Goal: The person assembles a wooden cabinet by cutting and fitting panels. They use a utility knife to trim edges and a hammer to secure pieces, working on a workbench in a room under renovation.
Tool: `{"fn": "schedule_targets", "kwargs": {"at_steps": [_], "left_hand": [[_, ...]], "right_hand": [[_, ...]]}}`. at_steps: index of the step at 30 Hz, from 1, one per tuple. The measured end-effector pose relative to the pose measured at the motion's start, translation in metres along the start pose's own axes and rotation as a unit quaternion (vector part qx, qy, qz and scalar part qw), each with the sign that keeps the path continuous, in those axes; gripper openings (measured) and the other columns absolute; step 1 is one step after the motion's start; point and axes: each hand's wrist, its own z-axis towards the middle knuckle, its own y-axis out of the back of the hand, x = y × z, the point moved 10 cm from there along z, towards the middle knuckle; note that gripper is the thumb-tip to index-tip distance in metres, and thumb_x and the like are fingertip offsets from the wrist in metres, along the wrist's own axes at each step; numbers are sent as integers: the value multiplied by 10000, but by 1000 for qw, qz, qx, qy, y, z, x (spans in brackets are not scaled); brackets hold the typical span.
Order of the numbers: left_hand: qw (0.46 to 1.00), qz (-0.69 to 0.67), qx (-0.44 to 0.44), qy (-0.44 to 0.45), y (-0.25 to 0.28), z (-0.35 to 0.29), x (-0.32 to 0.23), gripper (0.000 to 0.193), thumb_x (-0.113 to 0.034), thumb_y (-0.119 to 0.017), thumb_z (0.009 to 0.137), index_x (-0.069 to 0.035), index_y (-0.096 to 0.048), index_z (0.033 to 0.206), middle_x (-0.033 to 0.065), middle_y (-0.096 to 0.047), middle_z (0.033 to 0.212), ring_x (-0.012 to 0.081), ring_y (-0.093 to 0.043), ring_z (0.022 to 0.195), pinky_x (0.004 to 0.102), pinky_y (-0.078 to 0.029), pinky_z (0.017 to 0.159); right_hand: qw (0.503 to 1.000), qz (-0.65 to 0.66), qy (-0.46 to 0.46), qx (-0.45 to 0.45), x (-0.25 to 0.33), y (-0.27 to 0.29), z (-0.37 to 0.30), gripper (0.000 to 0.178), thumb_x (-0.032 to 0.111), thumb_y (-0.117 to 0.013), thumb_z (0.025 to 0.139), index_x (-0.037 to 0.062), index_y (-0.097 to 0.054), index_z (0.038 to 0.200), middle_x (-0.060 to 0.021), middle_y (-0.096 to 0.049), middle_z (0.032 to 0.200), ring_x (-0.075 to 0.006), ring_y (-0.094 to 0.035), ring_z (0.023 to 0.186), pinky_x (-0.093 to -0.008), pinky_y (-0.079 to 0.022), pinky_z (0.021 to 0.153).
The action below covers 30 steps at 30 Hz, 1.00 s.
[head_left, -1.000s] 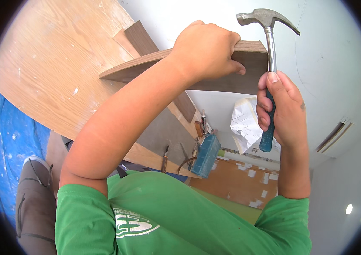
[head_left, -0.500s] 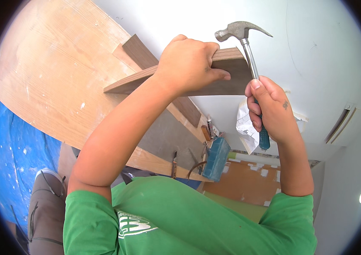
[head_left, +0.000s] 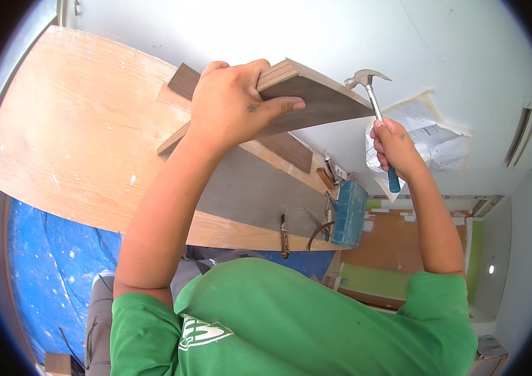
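Observation:
My left hand [head_left: 231,103] grips the edge of a dark wood-grain panel [head_left: 309,97], fingers over its far side and thumb along its face. The panel is tilted above the workbench, with its lower left end close to the surface. In my right hand [head_left: 397,147] is a claw hammer [head_left: 369,80], held by its blue-green handle. Its steel head points upward beside the panel's right corner; from this view I cannot tell whether they touch.
A pale wooden bench [head_left: 78,125] carries dark strips [head_left: 291,152], a grey board [head_left: 253,194], a knife [head_left: 284,238] and a teal toolbox [head_left: 349,213]. Taped paper drawings [head_left: 441,135] hang on the white wall. Blue sheeting [head_left: 59,269] covers the floor at left.
The panel has turned so its right end sticks out farther, and my left hand has moved left. My right hand with the hammer has gone slightly right and farther away. The view has shifted.

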Motion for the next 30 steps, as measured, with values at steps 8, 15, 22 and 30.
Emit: {"fn": "schedule_targets", "kwargs": {"at_steps": [8,15,22,30], "left_hand": [[998,-48,30,7,5,-15,-19,409,-426,-919,719,-96,-774,912,59,-759,804,262,-581,806,380,-500,808],[987,-120,72,86,-3,-22,-19,326,-290,-918,762,-68,-781,957,73,-770,872,248,-626,905,385,-513,860],[984,-148,39,87,-2,-27,-21,483,-145,-906,801,5,-681,1200,88,-725,1035,163,-653,967,320,-541,842],[964,97,-69,-237,13,-33,-97,970,-115,-923,766,-97,-354,1550,171,-440,1452,292,-512,1250,434,-491,1047]], "right_hand": [[996,41,-71,-47,-128,43,38,277,310,-454,1063,84,-494,908,7,-429,631,-131,-409,431,-323,-364,384],[936,330,-113,-45,-280,-23,-13,239,297,-478,1051,102,-500,915,0,-445,624,-142,-448,462,-328,-372,396],[829,482,-281,30,-399,-229,-125,222,280,-518,1041,109,-504,900,-16,-455,622,-163,-440,448,-348,-366,400],[783,526,-331,6,-484,-329,-175,294,311,-580,1046,106,-491,855,-2,-460,615,-133,-456,455,-337,-374,401]]}}
